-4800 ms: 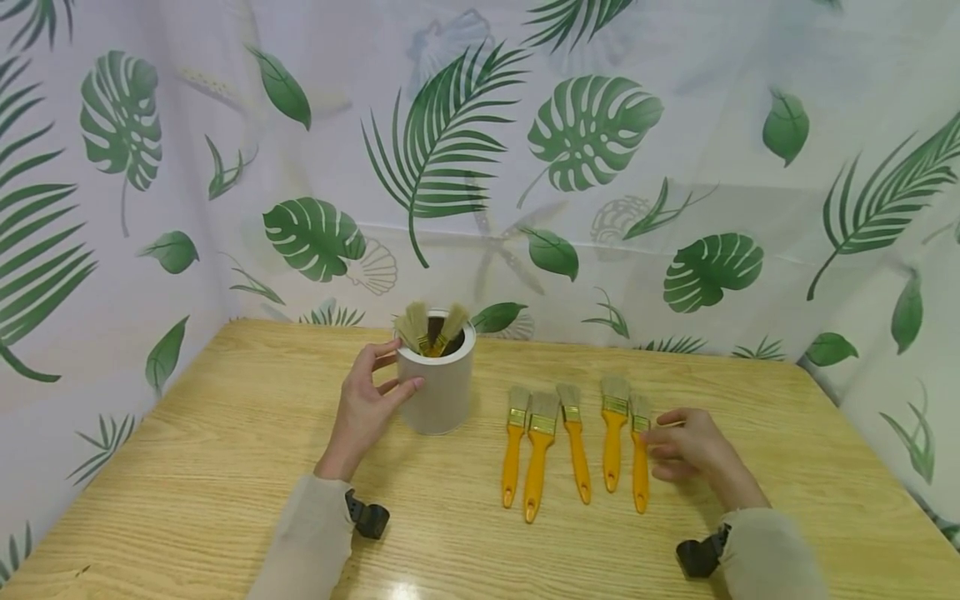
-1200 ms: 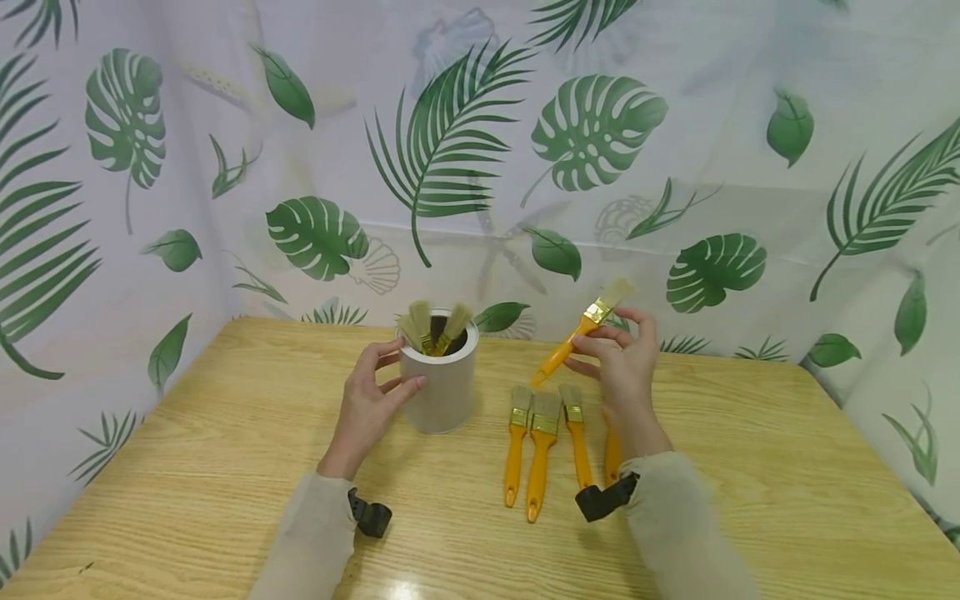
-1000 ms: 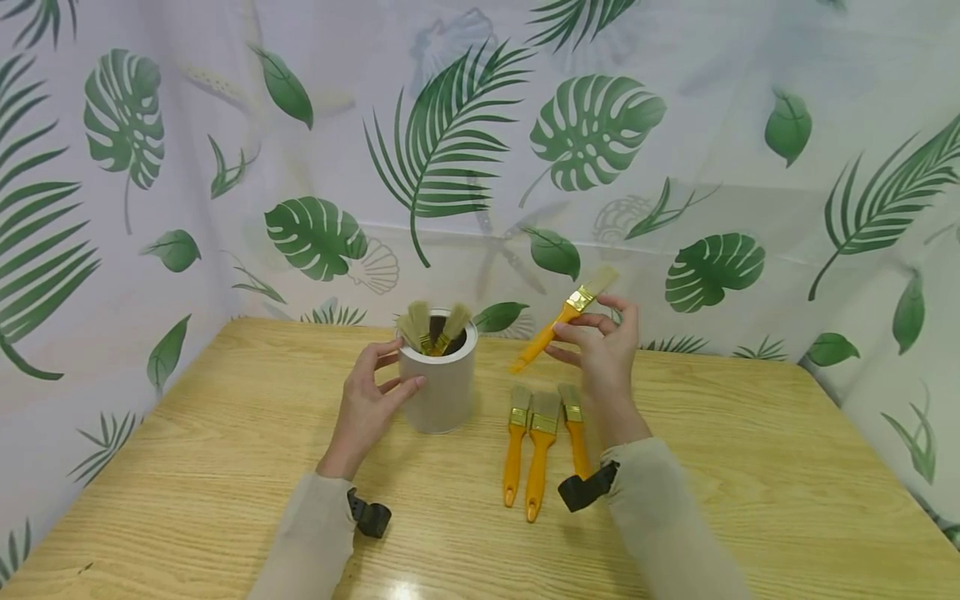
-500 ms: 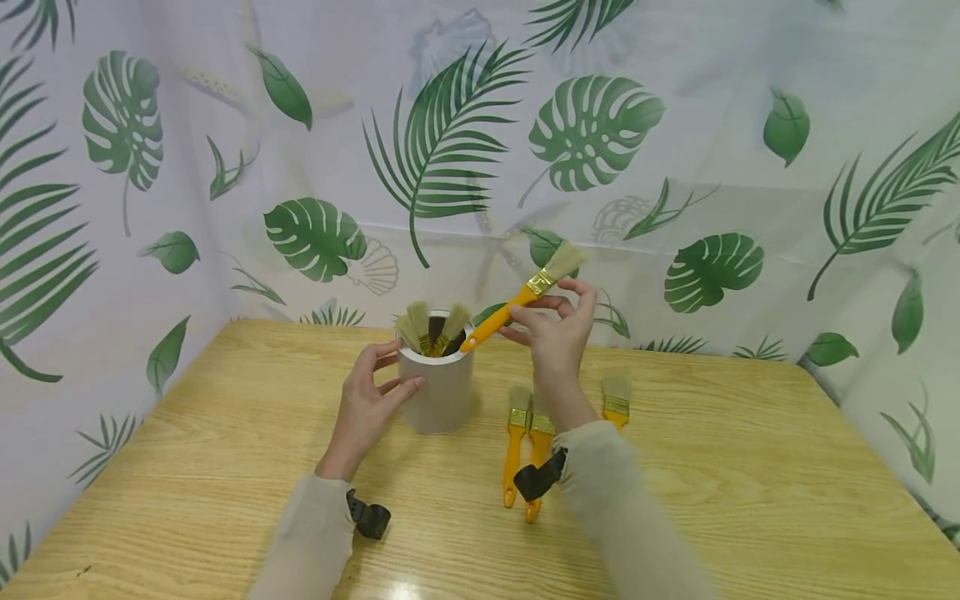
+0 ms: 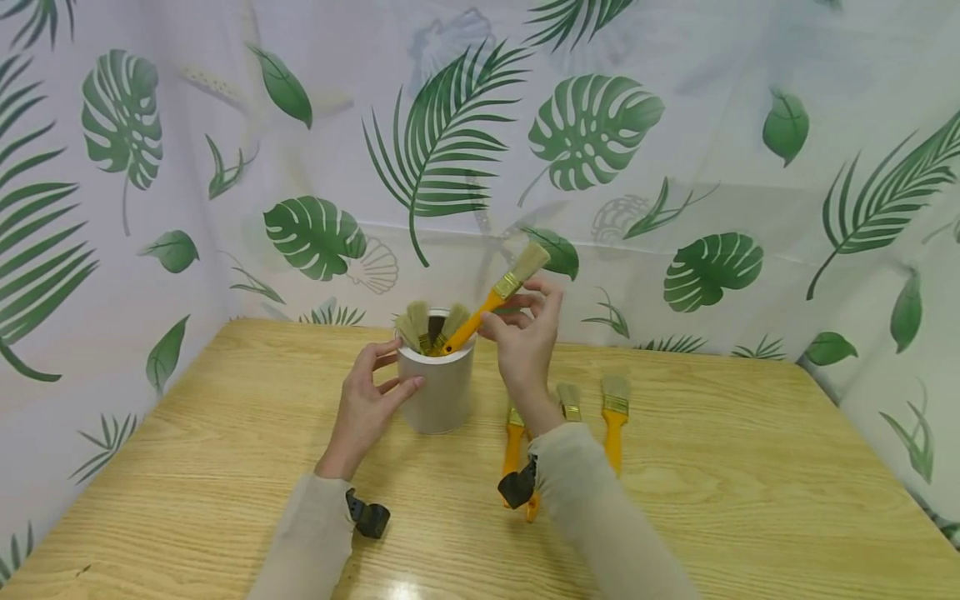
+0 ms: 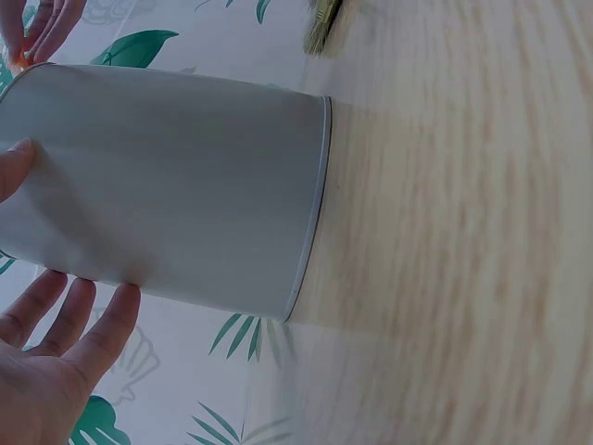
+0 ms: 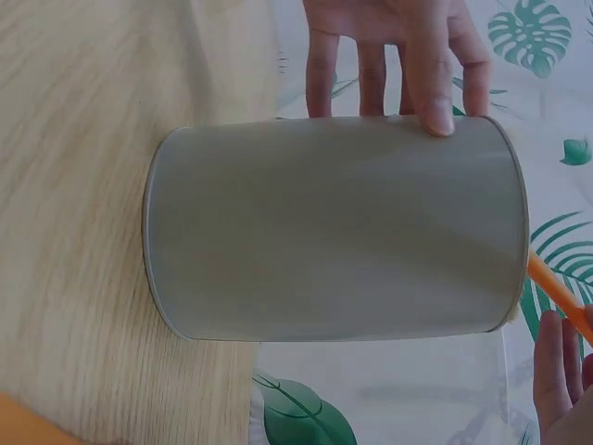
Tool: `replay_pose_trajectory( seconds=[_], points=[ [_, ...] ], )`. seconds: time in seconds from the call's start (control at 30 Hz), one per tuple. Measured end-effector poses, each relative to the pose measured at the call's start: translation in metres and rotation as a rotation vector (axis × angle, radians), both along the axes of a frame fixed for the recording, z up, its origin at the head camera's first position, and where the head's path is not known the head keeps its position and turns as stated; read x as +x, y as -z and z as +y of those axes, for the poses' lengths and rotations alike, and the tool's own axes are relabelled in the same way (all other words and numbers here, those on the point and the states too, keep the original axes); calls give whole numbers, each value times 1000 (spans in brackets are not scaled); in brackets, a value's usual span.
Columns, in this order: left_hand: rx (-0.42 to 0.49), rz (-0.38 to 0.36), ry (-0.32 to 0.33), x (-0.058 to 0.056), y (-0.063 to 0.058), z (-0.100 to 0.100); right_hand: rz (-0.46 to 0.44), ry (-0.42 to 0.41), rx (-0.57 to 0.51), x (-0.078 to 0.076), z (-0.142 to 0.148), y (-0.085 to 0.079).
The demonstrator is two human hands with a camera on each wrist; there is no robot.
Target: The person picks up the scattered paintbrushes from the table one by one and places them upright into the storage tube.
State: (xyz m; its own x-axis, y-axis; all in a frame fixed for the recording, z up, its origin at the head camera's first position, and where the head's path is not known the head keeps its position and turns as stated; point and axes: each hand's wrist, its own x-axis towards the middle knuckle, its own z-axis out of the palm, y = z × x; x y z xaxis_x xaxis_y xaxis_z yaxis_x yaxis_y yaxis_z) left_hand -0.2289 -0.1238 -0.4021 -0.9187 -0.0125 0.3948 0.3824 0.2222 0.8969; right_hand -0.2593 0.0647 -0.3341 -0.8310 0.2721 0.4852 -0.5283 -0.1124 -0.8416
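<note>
A pale grey can (image 5: 438, 400) with a white rim stands upright on the table. My left hand (image 5: 367, 400) holds its left side; in the left wrist view, thumb and fingers lie on opposite sides of the can (image 6: 185, 185). Bristle-up paintbrushes (image 5: 413, 325) lean inside. My right hand (image 5: 528, 342) pinches another paintbrush (image 5: 508, 286) by its orange handle, tilted with bristles up and right, the handle's end at the can's opening. The right wrist view shows part of that handle (image 7: 554, 286) beyond the rim, near the fingers of my right hand (image 7: 561, 380).
Several more paintbrushes lie on the wooden table (image 5: 225, 467) right of the can, including one at the far right (image 5: 615, 408) and a narrow one (image 5: 568, 402). My right forearm partly covers them. A leaf-patterned cloth (image 5: 450, 167) hangs behind the table.
My right hand has picked up the rightmost paintbrush from the table and carried it left, bringing its handle end to the can's opening. My left hand has stayed on the can.
</note>
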Motion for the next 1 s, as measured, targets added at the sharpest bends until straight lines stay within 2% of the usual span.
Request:
replay_pose_trajectory(
  seconds=[0.17, 0.37, 0.7, 1.0],
  points=[
    [-6, 2, -1, 0, 1, 0, 69, -8, 134, 2, -2, 5],
    [-10, 11, -1, 0, 0, 0, 71, -8, 149, 4, 4, 5],
    [-4, 21, 2, -1, 0, 1, -21, 26, 143, 9, 35, 8],
    [1, 17, 0, 0, 0, 0, -158, 90, 191, 11, 67, 12]
  ],
)
